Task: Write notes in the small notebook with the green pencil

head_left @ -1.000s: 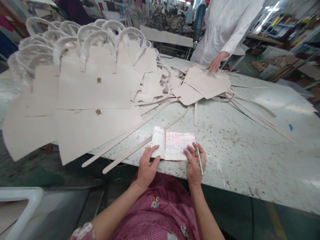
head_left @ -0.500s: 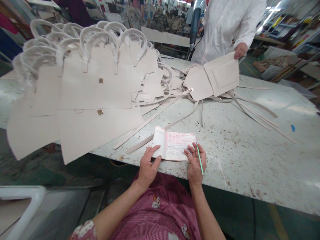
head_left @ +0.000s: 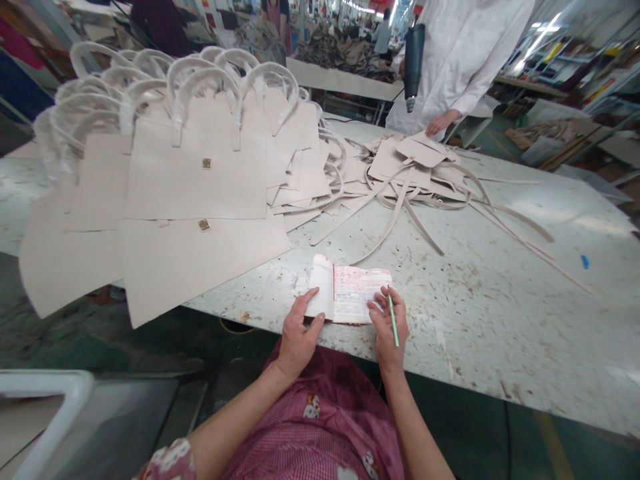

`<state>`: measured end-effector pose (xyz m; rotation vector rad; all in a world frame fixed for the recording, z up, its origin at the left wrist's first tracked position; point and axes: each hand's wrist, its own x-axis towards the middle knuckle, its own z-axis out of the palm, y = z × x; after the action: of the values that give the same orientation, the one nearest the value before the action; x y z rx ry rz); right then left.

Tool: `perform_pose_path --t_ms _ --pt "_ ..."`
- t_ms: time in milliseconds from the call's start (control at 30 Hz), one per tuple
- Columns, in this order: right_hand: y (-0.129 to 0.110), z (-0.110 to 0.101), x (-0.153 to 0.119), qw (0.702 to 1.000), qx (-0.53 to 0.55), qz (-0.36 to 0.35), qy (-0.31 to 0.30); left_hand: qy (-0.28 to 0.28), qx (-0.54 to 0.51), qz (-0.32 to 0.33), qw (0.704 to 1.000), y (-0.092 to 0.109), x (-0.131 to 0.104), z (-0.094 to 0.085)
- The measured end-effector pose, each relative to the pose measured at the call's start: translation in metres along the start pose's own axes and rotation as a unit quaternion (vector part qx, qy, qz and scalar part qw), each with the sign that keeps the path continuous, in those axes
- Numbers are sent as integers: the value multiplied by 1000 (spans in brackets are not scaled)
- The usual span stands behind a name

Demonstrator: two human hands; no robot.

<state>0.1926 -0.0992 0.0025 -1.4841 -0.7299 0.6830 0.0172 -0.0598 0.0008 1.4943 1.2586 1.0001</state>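
Observation:
An open notebook (head_left: pixel 356 293) with handwritten lines in red and dark ink lies at the near edge of the table. My left hand (head_left: pixel 299 335) grips its left side, thumb and fingers on the folded-back pages. Held in my right hand (head_left: pixel 389 337) is a slim green pen (head_left: pixel 393 325), its tip pointing away from me. The fingers of that hand rest at the lower right corner of the page.
Beige bag panels with looped handles (head_left: pixel 195 177) are piled on the left of the table (head_left: pixel 500 293). Beyond the notebook lie beige straps (head_left: pixel 423 230) and pieces. Across the table, a person in white (head_left: pixel 465 60) holds a heat gun (head_left: pixel 414 67). A white-framed container (head_left: pixel 45 383) stands lower left.
The person opposite has lowered the beige piece onto the heap, and several straps have shifted. The heat gun has moved right. My hands stay at the notebook; the pen has shifted slightly left.

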Motion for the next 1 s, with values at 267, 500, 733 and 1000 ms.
perform_pose_path --t_ms 267,500,733,1000 --pt "-29 11 12 942 -291 -83 -144 1 -70 -76 995 7 0 0" --pt "-14 30 13 899 -358 -124 -219 3 -66 -79 995 5 -1 -2" --pt "-4 28 9 945 -268 -33 -186 7 -52 -66 996 7 -3 -2" --pt "-19 30 11 917 -335 -37 -215 -121 152 132 972 3 0 4"
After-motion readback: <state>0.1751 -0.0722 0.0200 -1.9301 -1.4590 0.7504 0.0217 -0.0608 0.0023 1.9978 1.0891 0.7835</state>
